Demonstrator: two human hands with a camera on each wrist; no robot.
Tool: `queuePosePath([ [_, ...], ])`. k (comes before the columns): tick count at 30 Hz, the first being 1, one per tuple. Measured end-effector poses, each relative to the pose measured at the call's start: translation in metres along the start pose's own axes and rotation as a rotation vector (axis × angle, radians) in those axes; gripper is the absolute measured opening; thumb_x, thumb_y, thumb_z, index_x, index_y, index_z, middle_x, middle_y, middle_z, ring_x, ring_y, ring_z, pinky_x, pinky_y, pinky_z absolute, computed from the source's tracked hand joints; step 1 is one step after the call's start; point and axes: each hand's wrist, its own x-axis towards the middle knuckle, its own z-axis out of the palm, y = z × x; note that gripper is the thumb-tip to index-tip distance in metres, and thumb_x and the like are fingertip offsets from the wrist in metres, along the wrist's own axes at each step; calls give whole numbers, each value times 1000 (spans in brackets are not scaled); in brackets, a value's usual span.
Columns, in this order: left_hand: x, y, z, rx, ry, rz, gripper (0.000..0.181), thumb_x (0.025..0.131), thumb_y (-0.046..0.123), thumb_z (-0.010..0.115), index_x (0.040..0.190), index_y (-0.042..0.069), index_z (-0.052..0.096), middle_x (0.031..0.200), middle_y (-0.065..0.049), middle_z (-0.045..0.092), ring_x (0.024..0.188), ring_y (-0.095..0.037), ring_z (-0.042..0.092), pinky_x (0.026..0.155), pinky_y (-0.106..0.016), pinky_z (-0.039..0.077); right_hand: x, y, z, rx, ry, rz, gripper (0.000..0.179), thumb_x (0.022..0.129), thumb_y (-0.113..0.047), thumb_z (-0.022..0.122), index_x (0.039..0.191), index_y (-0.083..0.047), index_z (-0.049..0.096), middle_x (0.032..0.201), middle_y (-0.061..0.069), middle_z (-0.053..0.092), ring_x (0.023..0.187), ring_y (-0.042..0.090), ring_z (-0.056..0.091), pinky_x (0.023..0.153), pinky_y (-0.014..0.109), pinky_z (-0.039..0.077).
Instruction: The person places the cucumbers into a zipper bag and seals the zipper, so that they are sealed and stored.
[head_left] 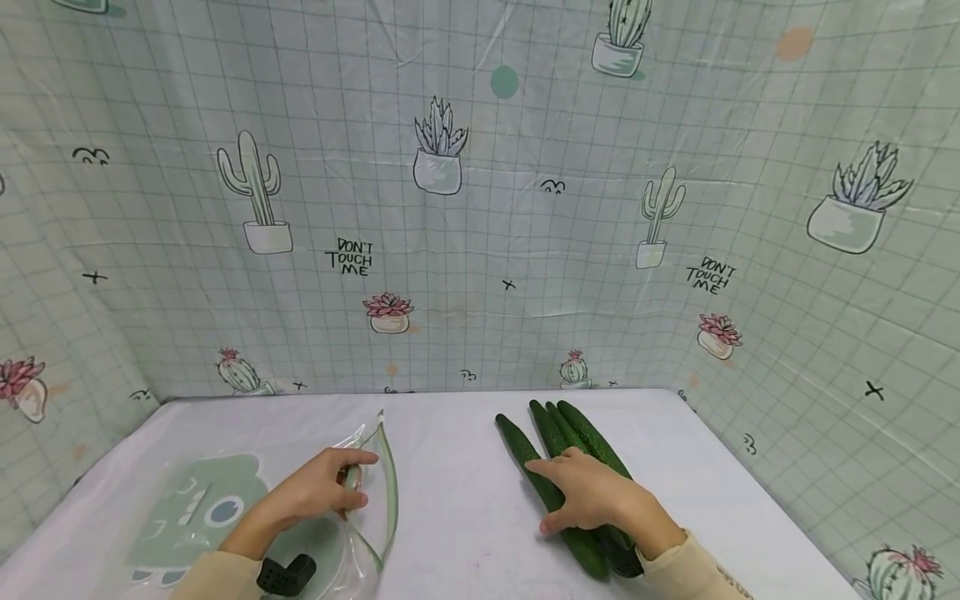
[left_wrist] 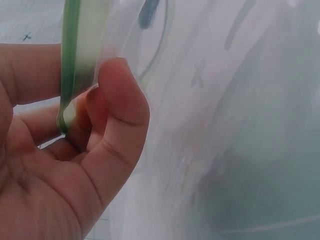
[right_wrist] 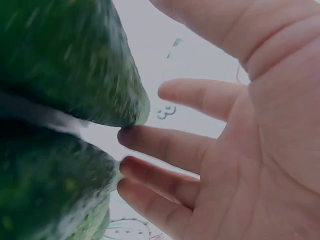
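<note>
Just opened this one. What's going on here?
A person is working with a clear bag and some cucumbers on a white table. The left hand holds the bag by its green-edged mouth. The right hand is over the cucumbers with its fingers spread, not gripping any; whether it touches them is hard to tell. The cucumbers lie side by side, and none shows in the bag.

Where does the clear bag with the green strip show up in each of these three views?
Head: the clear bag lies lower left, the left hand at its opening.
Left wrist: its green strip runs down the upper left; clear plastic fills the right side.
Right wrist: not in it.
Landmark shared by head and left wrist: the left hand.
</note>
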Motion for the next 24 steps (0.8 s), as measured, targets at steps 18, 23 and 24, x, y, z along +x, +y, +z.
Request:
queuePosePath([
  [18, -2, 2, 0, -7, -8, 4, 59, 83, -4, 68, 136, -11, 45, 78, -12, 48, 62, -21, 49, 54, -37, 52, 2, -15, 8, 139, -86, 38, 77, 76, -24, 82, 143, -14, 45, 137, 11, 50, 130, 35, 42, 97, 51, 41],
  [23, -2, 1, 0, -1, 1, -1, 58, 82, -4, 68, 135, -10, 46, 80, -12, 48, 62, -22, 49, 54, -37, 52, 4, -14, 9, 155, -68, 14, 75, 77, -19, 81, 142, -11, 45, 137, 12, 50, 129, 35, 43, 97, 51, 42],
  [24, -1, 0, 0, -1, 2, -2, 58, 82, -4, 68, 135, -10, 46, 82, -12, 49, 63, -22, 49, 54, -37, 52, 4, -14, 9, 158, -69, 4, 75, 77, -18, 81, 142, -11, 44, 137, 12, 50, 128, 34, 44, 97, 50, 42],
])
